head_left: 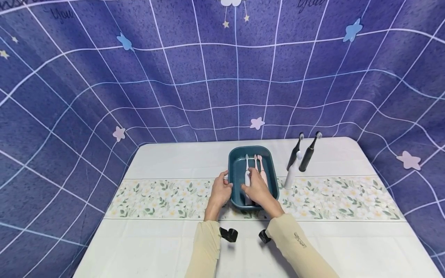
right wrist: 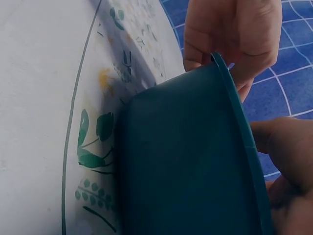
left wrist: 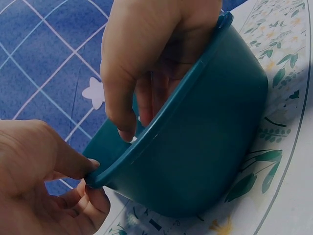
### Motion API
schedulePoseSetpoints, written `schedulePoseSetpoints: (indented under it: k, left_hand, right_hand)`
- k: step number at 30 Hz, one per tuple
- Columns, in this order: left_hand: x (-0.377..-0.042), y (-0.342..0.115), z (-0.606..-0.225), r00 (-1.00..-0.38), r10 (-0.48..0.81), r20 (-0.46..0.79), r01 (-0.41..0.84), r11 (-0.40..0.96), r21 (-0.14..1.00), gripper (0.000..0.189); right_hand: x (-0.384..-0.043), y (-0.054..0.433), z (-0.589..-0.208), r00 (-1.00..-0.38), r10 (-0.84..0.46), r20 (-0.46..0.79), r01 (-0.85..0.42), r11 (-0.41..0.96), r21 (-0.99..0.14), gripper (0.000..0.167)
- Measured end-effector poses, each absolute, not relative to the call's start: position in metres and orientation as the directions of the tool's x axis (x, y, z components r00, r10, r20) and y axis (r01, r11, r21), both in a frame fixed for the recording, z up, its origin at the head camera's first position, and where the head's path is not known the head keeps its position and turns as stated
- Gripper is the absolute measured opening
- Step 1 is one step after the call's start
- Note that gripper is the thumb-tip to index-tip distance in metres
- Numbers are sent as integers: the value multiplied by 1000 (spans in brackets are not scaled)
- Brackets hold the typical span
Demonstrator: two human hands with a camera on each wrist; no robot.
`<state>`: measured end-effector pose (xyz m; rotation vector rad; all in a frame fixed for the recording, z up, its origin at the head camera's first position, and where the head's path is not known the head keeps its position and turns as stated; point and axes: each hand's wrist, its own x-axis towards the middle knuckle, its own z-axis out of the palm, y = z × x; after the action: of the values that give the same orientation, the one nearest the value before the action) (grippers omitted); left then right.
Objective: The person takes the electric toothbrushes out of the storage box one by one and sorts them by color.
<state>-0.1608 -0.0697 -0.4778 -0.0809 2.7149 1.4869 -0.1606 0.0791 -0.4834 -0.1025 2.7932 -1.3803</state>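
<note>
A dark teal plastic bin (head_left: pixel 233 152) stands on the table with electric toothbrushes lying inside. At its left side, my left hand (head_left: pixel 220 190) pinches the rim; in the left wrist view its thumb (left wrist: pixel 80 164) lies over the edge and the other fingers bend beneath it. My right hand (head_left: pixel 259 188) reaches down into the bin and grips the body of a white electric toothbrush (head_left: pixel 247 178), thumb on one side and fingers on the other. Beside that one lie two pink toothbrushes (head_left: pixel 261 166), partly covered by the right hand. The bin's wall (right wrist: pixel 181 156) hides the right fingertips in the right wrist view.
Right of the bin stand a white electric toothbrush (head_left: pixel 291 175) and two black ones (head_left: pixel 307 157), all upright. A floral strip (head_left: pixel 156 199) crosses the white table (head_left: pixel 167 158). Behind hangs a blue gridded curtain (head_left: pixel 222 92) with stars.
</note>
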Motion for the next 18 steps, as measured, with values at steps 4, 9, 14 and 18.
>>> schedulePoseSetpoints:
  k: [4,9,14,18]
  left_hand:
    - [-161,-70,-477,-998,-23,-65,-67,533,843,50]
    - [-161,-70,-478,-998,-12,-61,-59,532,845,50]
    - [-161,-70,-477,-998,-9,-64,-59,527,848,50]
    - [-162,-70,-478,-998,-10,-61,-57,532,845,50]
  right_hand:
    - [-165,78,-486,-998,-65,3,-41,601,-798,66]
    - [-169,76,-490,-998,-60,-2,-35,603,-797,68]
    - [-172,76,-492,-997,-73,19,-59,601,-797,73]
    - [-173,75,-492,-996,-85,22,-67,572,-817,72]
